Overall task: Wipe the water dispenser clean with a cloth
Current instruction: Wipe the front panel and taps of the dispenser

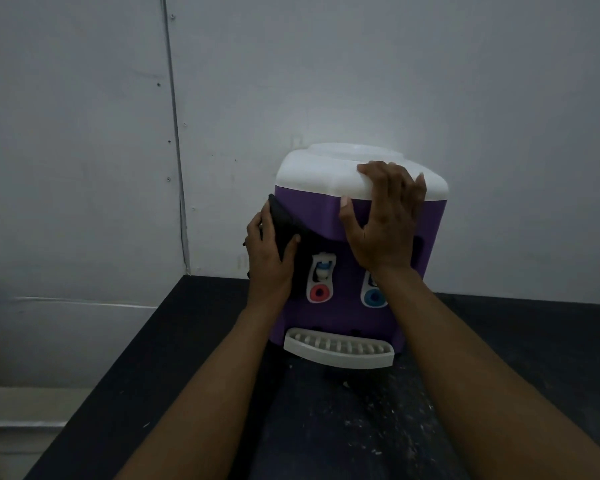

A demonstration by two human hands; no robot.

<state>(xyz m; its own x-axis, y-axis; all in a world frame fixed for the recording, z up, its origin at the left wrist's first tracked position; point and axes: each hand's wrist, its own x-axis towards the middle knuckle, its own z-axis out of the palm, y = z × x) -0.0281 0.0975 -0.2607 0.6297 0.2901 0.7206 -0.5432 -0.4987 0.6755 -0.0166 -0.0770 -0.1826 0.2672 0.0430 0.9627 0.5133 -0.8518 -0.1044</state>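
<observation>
On a black table (153, 375), by a grey wall (84, 133):
- Left hand (269, 261): thumb and fingers pinching a dark cloth (284, 220), held against the dispenser's left side.
- Water dispenser (312, 213): purple body, white top, upright at the table's far end.
- Front: red tap (319, 292), blue tap (374, 297), white drip tray (338, 348).
- Right hand (383, 220): fingers spread, resting over the top's front edge.

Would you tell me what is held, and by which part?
Left hand grips the black cloth by its middle; right hand rests on top of the water dispenser.
</observation>
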